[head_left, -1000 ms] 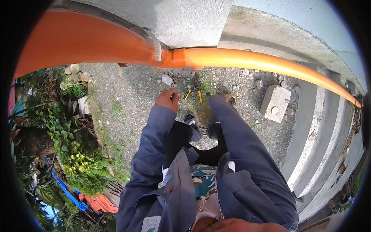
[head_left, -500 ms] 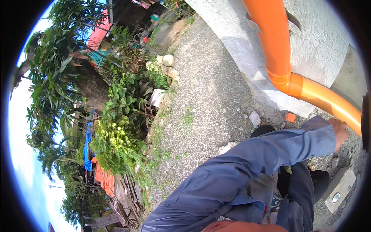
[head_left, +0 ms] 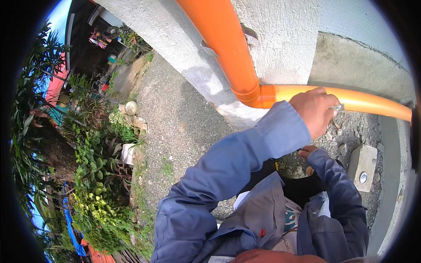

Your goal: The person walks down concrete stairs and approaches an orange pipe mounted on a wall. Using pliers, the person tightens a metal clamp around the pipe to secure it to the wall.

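Note:
An orange pipe (head_left: 219,44) comes down the wall and turns through an elbow into a level run (head_left: 368,98). My left hand (head_left: 312,111) is at that run, its fingers closed on a small shiny silvery piece (head_left: 337,107) whose kind I cannot make out. The back of the hand covers part of the pipe. Lower down, close to my body, my right hand (head_left: 308,151) has its fingers curled together. Something dark shows at its fingertips, too small to name.
A concrete block (head_left: 363,164) with a round metal disc on top lies on the gravel right of my right arm. The rough white wall (head_left: 285,48) rises behind the pipe. A gravel path (head_left: 175,109) runs along the left, edged by plants (head_left: 96,175) and stones.
My view has swung right. My left hand has come nearer along the pipe, and the silvery piece now shows in it. My right hand has come into view.

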`<act>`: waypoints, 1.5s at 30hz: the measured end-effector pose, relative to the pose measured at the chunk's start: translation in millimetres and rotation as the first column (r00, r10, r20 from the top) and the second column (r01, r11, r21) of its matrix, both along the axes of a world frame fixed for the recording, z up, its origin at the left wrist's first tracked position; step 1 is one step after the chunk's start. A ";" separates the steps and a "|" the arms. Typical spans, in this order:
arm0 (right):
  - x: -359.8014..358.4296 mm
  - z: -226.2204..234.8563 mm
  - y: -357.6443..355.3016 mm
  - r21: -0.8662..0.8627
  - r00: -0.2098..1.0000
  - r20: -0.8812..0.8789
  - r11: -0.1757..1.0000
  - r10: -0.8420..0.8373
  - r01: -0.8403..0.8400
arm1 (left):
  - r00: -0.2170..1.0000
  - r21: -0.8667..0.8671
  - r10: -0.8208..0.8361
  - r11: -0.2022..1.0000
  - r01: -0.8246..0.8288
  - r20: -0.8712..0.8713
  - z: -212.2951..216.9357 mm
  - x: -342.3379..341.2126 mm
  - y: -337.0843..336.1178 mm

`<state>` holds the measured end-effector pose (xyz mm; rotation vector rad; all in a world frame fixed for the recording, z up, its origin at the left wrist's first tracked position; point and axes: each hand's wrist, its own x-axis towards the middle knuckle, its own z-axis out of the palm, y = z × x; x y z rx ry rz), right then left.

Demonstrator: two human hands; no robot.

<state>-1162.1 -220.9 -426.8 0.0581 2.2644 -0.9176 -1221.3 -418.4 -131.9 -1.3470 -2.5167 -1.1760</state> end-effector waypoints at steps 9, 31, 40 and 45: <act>23.9 162.7 -47.0 -0.495 0.680 -0.703 0.830 -0.209 -0.257 | 0.861 0.196 0.376 0.867 -0.457 0.343 48.9 -8.2 -163.0; -34.6 195.8 -132.2 -0.149 0.111 -0.973 0.916 -0.204 0.373 | 0.911 0.006 0.396 0.917 -0.399 0.113 40.2 -62.4 -138.1; -36.2 211.4 -147.5 -0.079 0.104 -0.983 0.856 -0.152 0.510 | 0.916 0.067 0.397 0.917 -0.393 -0.064 32.8 -78.0 -131.2; -34.5 213.4 -158.0 -0.067 0.104 -0.983 0.821 -0.152 0.567 | 0.915 0.107 0.396 0.916 -0.387 -0.078 27.6 -83.0 -129.2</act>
